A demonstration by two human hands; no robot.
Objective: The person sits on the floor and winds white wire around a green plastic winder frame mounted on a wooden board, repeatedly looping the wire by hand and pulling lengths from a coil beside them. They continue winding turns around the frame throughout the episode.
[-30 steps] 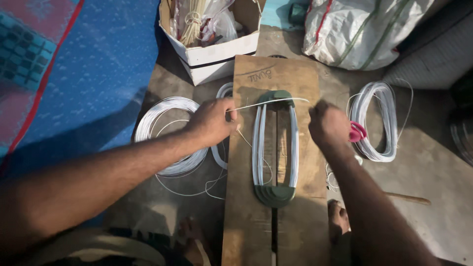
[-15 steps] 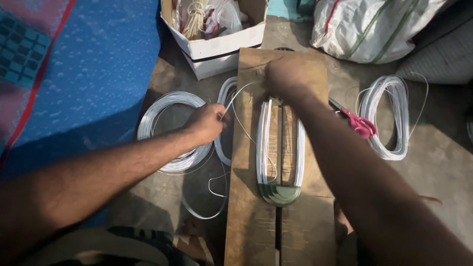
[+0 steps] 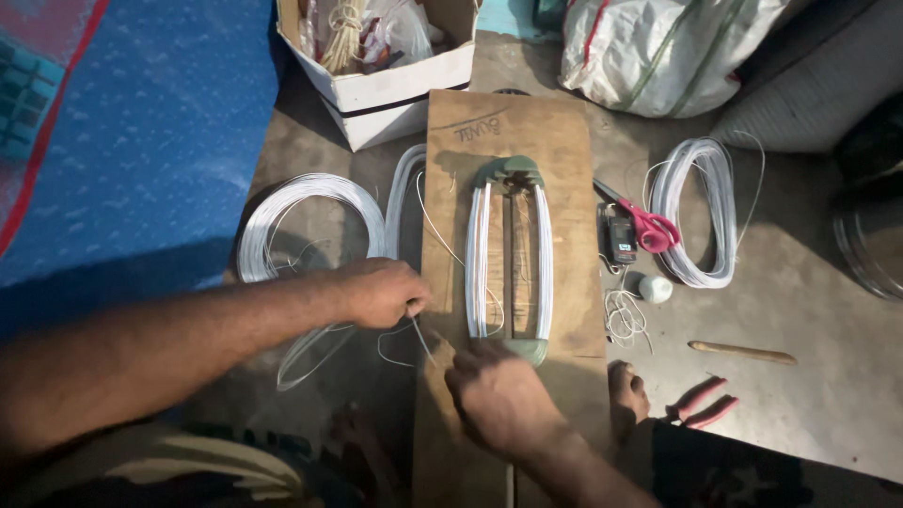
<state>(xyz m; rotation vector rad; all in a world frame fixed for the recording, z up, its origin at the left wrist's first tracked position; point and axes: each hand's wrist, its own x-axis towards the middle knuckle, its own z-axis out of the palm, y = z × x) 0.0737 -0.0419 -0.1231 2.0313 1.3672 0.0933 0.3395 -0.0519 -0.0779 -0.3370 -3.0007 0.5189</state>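
A wooden board [image 3: 564, 150] lies lengthwise on the floor. On it stands a long green winding frame [image 3: 509, 174] wrapped with white wire [image 3: 479, 254]. My left hand [image 3: 381, 293] pinches a loose strand of that wire [image 3: 433, 230] at the board's left edge. My right hand [image 3: 499, 390] rests at the near end of the frame, fingers closed around the same strand.
A white wire coil [image 3: 301, 221] lies left of the board, another coil [image 3: 701, 212] to the right. Red scissors [image 3: 644, 224], a small dark device [image 3: 620, 240], a white ball [image 3: 656, 288], a stick [image 3: 743, 353] and red pliers [image 3: 701, 404] lie right. Behind are a cardboard box [image 3: 395, 89] and a sack [image 3: 658, 52].
My right hand came back from the frame's far end to its near end, pulling the wire strand along. My left hand shifted slightly toward me.
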